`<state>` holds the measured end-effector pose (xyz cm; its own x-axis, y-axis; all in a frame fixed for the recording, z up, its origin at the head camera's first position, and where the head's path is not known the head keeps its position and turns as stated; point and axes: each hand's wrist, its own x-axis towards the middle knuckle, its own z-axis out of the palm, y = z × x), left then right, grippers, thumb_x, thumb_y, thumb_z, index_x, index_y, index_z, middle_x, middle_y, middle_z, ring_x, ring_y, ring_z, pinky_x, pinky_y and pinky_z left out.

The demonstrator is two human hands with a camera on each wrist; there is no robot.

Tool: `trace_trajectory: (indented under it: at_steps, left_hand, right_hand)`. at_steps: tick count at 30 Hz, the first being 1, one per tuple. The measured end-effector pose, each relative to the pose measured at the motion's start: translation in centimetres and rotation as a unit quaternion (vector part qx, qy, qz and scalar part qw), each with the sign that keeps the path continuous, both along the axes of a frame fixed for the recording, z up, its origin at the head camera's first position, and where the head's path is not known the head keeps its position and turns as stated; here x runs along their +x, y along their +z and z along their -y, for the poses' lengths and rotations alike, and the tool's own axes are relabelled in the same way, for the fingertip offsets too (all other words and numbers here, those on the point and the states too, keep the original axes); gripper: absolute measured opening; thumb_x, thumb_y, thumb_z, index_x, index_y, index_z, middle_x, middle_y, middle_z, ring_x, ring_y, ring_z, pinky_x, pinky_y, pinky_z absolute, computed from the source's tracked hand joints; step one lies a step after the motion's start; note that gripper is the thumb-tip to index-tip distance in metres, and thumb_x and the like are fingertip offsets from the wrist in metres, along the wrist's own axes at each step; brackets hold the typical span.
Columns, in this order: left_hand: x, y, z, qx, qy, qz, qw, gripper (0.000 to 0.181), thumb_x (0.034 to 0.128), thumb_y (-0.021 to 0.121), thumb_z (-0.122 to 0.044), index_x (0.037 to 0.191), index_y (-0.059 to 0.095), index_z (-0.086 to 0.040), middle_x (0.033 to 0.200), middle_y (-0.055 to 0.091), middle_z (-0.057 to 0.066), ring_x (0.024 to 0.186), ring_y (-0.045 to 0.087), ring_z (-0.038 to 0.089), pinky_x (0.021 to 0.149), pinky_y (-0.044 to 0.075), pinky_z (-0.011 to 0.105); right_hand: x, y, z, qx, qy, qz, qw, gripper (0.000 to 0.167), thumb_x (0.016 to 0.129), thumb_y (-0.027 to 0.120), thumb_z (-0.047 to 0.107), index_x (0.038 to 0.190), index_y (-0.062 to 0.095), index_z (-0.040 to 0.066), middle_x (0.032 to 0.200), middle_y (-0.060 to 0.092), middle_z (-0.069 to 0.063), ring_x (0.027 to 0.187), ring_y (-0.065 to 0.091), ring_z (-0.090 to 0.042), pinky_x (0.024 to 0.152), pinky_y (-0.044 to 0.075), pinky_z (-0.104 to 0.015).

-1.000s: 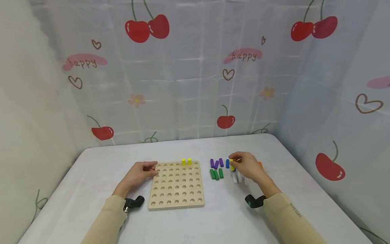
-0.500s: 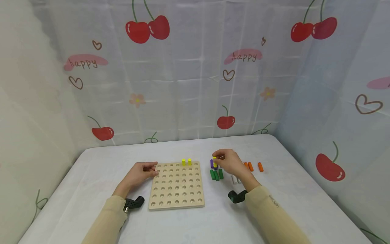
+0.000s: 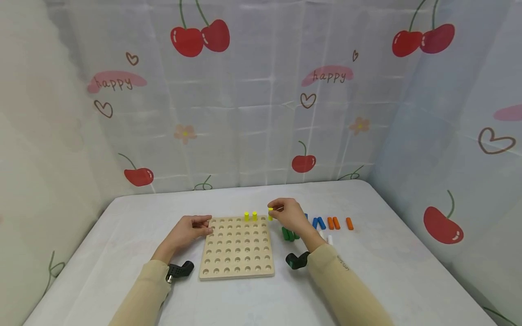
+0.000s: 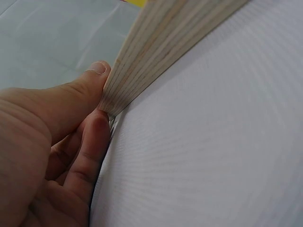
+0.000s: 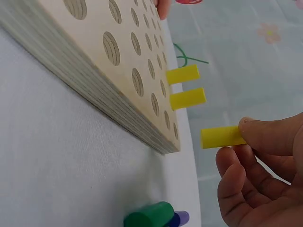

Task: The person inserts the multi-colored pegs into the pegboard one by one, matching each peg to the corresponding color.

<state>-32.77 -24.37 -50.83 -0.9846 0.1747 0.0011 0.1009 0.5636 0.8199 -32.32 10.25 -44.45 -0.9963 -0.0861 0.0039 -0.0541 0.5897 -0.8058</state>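
Note:
My right hand (image 3: 290, 214) pinches a yellow peg (image 5: 221, 136) between thumb and fingers. It holds the peg upright in the air just beyond the far right corner of a wooden pegboard (image 3: 236, 276). Two more yellow pegs (image 3: 250, 216) stand in holes of the board's far row. At the far left corner, my left hand (image 3: 190, 232) grips the board's edge. The left wrist view shows the thumb (image 4: 90, 80) against the board's layered side, with a finger just below it at the corner.
Right of the board lie green pegs (image 3: 290, 234), blue pegs (image 3: 319, 222), orange pegs (image 3: 349, 223) and white pegs (image 3: 330, 239), partly behind the right arm. A purple peg (image 5: 183, 217) shows in the right wrist view. A cherry-print curtain (image 3: 253, 136) hangs behind the white table (image 3: 244, 308).
My right hand has carried the yellow peg leftward, from above the blue pegs, past the purple ones, to the board's far right corner. My left hand has stayed at the board.

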Motion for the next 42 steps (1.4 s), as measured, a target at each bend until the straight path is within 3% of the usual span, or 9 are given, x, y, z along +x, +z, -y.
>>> trace_trajectory:
  at_steps: [10, 18, 36, 42]
  left_hand:
    - [0.2, 0.3, 0.0, -0.003, 0.003, 0.001, 1.0, 0.054, 0.0891, 0.083, -0.024, 0.136, 0.067, -0.004, 0.099, 0.073, 0.003, 0.089, 0.061, 0.012, 0.077, 0.049, 0.022]
    - [0.0, 0.4, -0.3, -0.007, 0.01, 0.008, 0.9999, 0.054, 0.0888, 0.083, -0.026, 0.137, 0.067, -0.007, 0.099, 0.072, 0.001, 0.091, 0.06, 0.015, 0.082, 0.048, 0.027]
    - [0.2, 0.4, -0.2, -0.003, 0.008, 0.003, 1.0, 0.054, 0.0884, 0.083, -0.025, 0.136, 0.067, -0.006, 0.098, 0.073, 0.0, 0.091, 0.06, 0.014, 0.081, 0.048, 0.024]
    - [0.2, 0.4, -0.2, -0.001, 0.008, 0.006, 0.9999, 0.054, 0.0879, 0.084, -0.024, 0.136, 0.068, -0.006, 0.098, 0.072, 0.002, 0.091, 0.06, 0.015, 0.08, 0.048, 0.023]
  right_hand:
    - [-1.2, -1.3, 1.9, -0.037, -0.004, -0.013, 0.9992, 0.022, 0.096, 0.073, 0.013, 0.118, 0.075, 0.009, 0.115, 0.071, -0.007, 0.104, 0.065, -0.024, 0.087, 0.056, -0.037]
    - [-1.5, -1.6, 2.4, -0.002, -0.011, -0.018, 0.9998, 0.018, 0.095, 0.073, 0.012, 0.113, 0.075, 0.011, 0.112, 0.072, -0.007, 0.102, 0.066, -0.023, 0.087, 0.057, -0.037]
    - [-1.5, -2.1, 2.7, 0.002, -0.02, 0.027, 0.9994, 0.019, 0.097, 0.07, 0.011, 0.115, 0.074, 0.012, 0.116, 0.069, -0.007, 0.103, 0.064, -0.023, 0.093, 0.057, -0.039]
    - [-1.4, -1.9, 2.6, 0.003, -0.017, 0.024, 0.9996, 0.022, 0.096, 0.071, 0.011, 0.117, 0.074, 0.011, 0.117, 0.07, -0.007, 0.104, 0.064, -0.024, 0.093, 0.057, -0.039]
